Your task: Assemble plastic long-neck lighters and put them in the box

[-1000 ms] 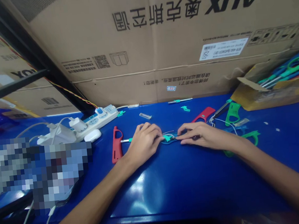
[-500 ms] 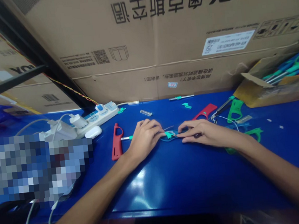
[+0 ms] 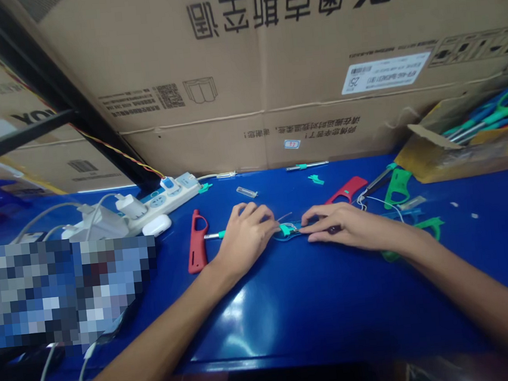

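My left hand (image 3: 249,233) is closed on a thin metal rod (image 3: 212,236) with a green part, and the rod's left end lies over a red lighter-shaped casing (image 3: 197,244). Between my hands a small green piece (image 3: 287,229) with thin white wires shows at my left fingertips. My right hand (image 3: 347,226) is closed around a dark-handled tool (image 3: 334,229), its thin tip reaching the green piece. Behind my right hand lies another red casing (image 3: 348,189).
A white power strip (image 3: 169,198) with plugs and a white case (image 3: 156,225) stand at the left. Green casings (image 3: 398,187) and wires lie at the right, near an open carton (image 3: 430,158) of parts. A large cardboard box (image 3: 241,54) stands behind the blue table (image 3: 293,312).
The whole view has shifted very slightly. Both hands keep nearly the same place and hold.
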### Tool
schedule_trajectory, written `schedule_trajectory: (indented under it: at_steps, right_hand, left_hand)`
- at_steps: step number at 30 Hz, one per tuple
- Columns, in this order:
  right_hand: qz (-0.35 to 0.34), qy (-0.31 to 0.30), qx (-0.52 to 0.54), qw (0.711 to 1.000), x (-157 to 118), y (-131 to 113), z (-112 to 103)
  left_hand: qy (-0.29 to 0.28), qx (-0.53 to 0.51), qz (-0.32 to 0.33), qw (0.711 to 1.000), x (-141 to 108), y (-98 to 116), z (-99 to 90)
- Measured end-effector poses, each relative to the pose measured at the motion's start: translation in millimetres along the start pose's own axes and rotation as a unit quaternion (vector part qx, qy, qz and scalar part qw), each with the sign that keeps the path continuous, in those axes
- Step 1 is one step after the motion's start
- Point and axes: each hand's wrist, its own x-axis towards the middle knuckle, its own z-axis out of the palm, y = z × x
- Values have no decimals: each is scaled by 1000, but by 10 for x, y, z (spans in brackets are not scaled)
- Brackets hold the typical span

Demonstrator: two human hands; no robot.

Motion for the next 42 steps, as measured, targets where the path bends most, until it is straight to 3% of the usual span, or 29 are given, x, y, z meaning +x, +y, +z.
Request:
schedule_trajectory:
  at_steps: [7,20,35,42]
  right_hand:
    - [12,-2,-5,1000,-7,-37,-12]
    - [25,2,-52,998,-12,-82,-18]
    - [17,31,-140,989,-23,-116,-10]
    - [21,57,-158,986,-30,-117,-37]
  left_hand:
    - [-30,55,13,998,1,72,-58]
    - [-63,-54,56,995,6,31,-132]
    - [-45,-99,7,994,1,-89,-112]
    - [-57,-103,13,993,-3,-98,-113]
